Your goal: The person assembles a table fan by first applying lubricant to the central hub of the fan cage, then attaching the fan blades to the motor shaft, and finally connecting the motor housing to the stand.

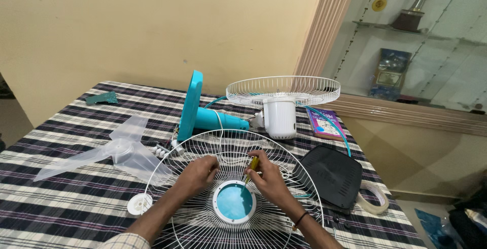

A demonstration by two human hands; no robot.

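A white wire fan guard with a round teal centre cap lies flat in front of me on the table. My left hand rests on the guard's wires just left of the cap, fingers curled. My right hand grips a yellow-handled screwdriver, its tip pointing down at the cap's upper right rim.
A clear fan blade lies at the left, a small white cap beside the guard. Behind stand a teal fan base and stem, a white motor housing with the rear guard. A black box and book sit right.
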